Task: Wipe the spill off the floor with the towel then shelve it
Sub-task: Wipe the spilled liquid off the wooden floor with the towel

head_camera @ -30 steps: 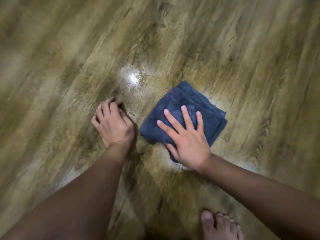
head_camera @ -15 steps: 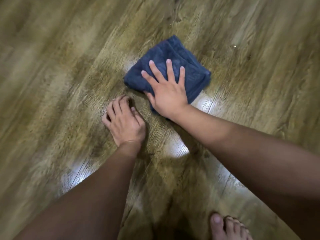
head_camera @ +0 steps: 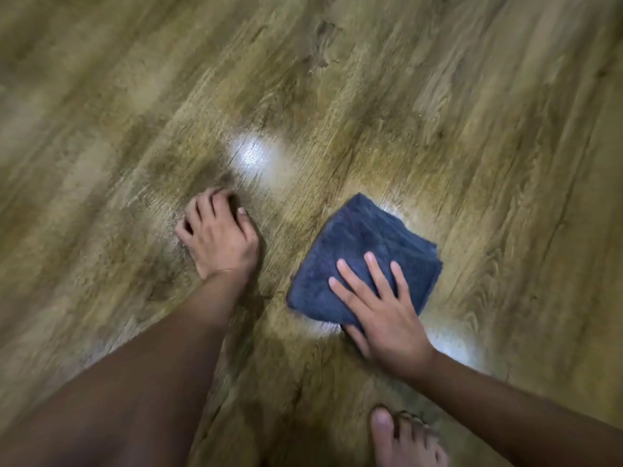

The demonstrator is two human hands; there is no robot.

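Note:
A folded dark blue towel lies flat on the wooden floor, right of centre. My right hand presses down on its near half with straight, spread fingers. My left hand rests on the bare floor to the towel's left, propped on bent fingertips and holding nothing. A shiny patch shows on the boards just beyond my left hand; whether it is wet or only glare I cannot tell. More sheen rims the towel's far and near edges.
My bare right foot stands at the bottom edge, close below my right forearm. Wood-grain floorboards run diagonally across the whole view. No shelf or furniture is in sight.
My right hand has slid the towel back toward me and to the right, off the shiny patch it covered half a second ago. My left hand has stayed planted.

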